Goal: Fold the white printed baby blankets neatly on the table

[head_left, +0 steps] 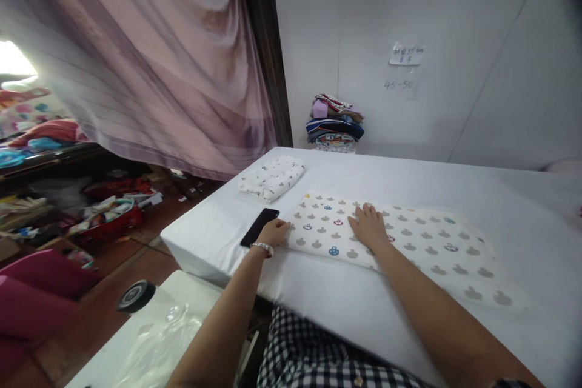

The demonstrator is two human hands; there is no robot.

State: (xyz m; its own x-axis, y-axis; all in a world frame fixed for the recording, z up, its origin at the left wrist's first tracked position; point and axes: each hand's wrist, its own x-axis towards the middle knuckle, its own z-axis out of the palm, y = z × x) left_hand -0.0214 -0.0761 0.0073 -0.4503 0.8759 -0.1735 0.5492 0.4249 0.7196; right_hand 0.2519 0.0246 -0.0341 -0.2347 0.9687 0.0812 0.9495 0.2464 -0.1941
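The left arm reaches forward from the lower edge, slightly bent, with a beaded bracelet (262, 247) on the wrist. The left hand (274, 232) lies at the left edge of the printed cloth (427, 248), just beside a black phone (259, 227) that lies flat on the desk (454, 188). Its fingers curl over the cloth edge, and I cannot tell if they pinch it or only rest on it (the fingertips are hidden). Behind it, well apart, a small folded cloth (271, 177) lies with a soft, padded look.

The printed cloth is spread flat near the front edge of the desk. It is white with grey, blue and red shapes, and its right end is blurred.

The right arm comes in from the lower right, almost straight. The right hand (369, 227) is released, palm down, fingers spread flat on the cloth.

Against the wall at the back stands a stack of folded clothes (335, 124) in mixed colours. A paper note (406, 54) is on the wall, and its writing is too small to read.
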